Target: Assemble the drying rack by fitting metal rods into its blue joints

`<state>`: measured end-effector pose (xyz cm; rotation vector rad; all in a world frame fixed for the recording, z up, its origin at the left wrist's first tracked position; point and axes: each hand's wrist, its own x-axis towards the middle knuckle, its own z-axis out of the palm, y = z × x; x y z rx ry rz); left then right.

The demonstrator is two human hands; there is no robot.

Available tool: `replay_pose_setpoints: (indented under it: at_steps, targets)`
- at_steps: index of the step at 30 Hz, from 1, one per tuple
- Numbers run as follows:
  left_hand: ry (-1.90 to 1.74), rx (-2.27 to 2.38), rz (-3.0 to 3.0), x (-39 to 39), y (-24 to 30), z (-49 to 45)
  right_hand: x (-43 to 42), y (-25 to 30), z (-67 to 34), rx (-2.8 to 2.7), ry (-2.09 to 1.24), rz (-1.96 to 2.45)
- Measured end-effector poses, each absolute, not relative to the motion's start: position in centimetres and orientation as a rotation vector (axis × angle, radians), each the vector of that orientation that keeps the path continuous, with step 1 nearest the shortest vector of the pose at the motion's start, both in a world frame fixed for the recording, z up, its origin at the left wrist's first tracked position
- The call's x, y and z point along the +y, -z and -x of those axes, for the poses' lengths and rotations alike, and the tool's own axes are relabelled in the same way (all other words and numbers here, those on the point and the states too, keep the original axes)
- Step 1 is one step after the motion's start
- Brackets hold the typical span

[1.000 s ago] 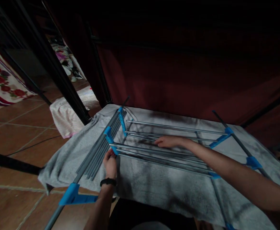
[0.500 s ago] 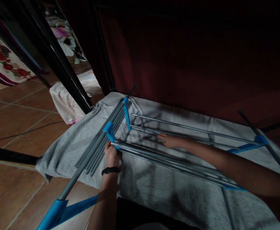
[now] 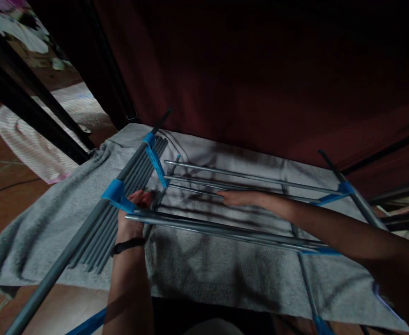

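Observation:
A rack of grey metal tubes with blue plastic brackets stands over a grey towel. My right hand (image 3: 237, 197) is closed around a thin metal tube (image 3: 194, 190) in the rack's middle. At the near left corner, my left hand (image 3: 132, 217) is at the lower end of a blue bracket (image 3: 115, 193), its curled fingers showing just beyond it. The bracket and tube ends partly hide that hand. Near tubes (image 3: 204, 229) run right from there. The far-left bracket (image 3: 155, 160) stands by the end of the far tube (image 3: 225, 172).
Several loose-looking grey tubes (image 3: 101, 246) lie side by side at the left, on the towel (image 3: 51, 228). A dark red cloth (image 3: 242, 83) hangs behind. Black metal posts (image 3: 30, 102) and a striped cloth (image 3: 19, 139) are at the left, above the tiled floor.
My view has swung, shifting the rack leftward in the picture. My left hand's fingers now reach past the near bracket. The right hand stays on the tube.

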<state>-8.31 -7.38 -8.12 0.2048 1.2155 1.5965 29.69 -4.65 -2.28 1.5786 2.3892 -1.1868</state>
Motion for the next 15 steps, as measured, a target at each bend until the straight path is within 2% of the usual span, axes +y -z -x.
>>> replay_pose_setpoints:
  at_steps: [6,10,15]
  targets:
    - [-1.217,1.207,-0.56,-6.4,8.1,9.4,-5.4,3.4,-27.0,2.382,0.781,-1.485]
    - [-1.144,1.112,-0.687,-4.8,8.2,9.5,-5.5,3.6,-25.2,2.328,0.61,-1.46]
    - [-1.117,1.033,-0.837,-2.8,9.5,9.1,-4.9,3.6,-23.3,2.354,0.551,-1.5]
